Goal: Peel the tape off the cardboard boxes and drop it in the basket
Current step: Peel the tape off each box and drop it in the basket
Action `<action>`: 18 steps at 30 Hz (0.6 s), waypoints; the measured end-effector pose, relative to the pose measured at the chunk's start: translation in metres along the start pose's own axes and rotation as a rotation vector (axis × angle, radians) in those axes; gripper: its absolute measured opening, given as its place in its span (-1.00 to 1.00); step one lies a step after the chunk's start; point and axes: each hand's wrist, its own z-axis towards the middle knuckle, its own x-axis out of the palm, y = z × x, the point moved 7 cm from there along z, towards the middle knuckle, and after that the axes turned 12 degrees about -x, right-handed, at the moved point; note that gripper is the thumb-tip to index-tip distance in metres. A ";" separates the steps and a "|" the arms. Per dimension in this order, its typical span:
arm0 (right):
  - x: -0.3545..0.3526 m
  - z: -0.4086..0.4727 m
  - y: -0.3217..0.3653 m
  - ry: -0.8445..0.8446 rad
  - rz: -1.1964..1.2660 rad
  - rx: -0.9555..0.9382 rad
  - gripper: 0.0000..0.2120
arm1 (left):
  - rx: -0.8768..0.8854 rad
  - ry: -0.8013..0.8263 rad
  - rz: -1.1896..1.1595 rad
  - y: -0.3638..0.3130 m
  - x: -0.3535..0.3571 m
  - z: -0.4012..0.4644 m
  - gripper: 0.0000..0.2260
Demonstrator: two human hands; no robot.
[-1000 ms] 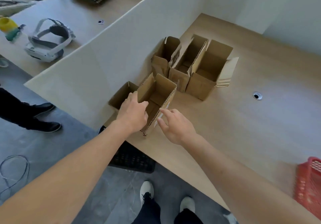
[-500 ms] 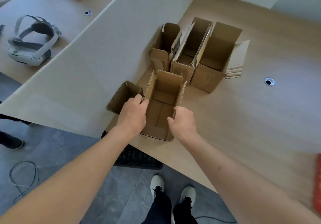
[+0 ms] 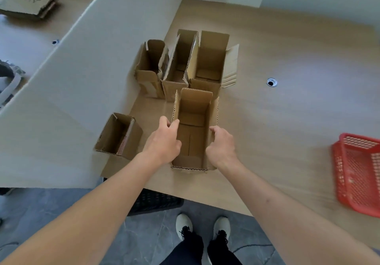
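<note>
Right now I hold the open box (image 3: 194,133) with both of my hands, one on each long side. My left hand (image 3: 162,143) grips the left wall, with the thumb over the top edge and the other fingers curled down the outside. My right hand (image 3: 221,146) is curled against the right wall, but I cannot tell how its fingers sit, because the back of the hand hides them. I think I hold it from both sides so it stays still and I can look down inside for tape.

I cannot see any tape on this box from here. It may be on a side that faces away from me.

Just past my hands stand three more boxes (image 3: 185,65) in a row, tops open, pressed close together. The near end of my box almost touches them. Beside my left hand, a bit apart, a smaller box (image 3: 119,135) leans over on its side.

The red basket (image 3: 357,172) is far off past my right hand, near the table (image 3: 298,120) edge. I guess it sits there so my right hand can drop tape in it. It looks like it holds no tape yet, though part of it is cut off.
</note>
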 end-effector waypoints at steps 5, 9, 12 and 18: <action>-0.046 -0.019 -0.044 -0.103 0.000 0.054 -0.34 | 0.076 0.054 0.023 -0.054 0.014 -0.008 -0.44; -0.083 -0.037 -0.079 -0.152 0.029 0.087 -0.33 | 0.107 0.113 0.075 -0.100 0.030 -0.021 -0.44; -0.110 -0.048 -0.108 -0.171 0.052 0.099 -0.32 | 0.121 0.111 0.097 -0.138 0.040 -0.032 -0.52; -0.158 -0.062 -0.179 -0.173 0.046 0.115 -0.34 | 0.150 0.092 0.095 -0.220 0.068 -0.055 -0.57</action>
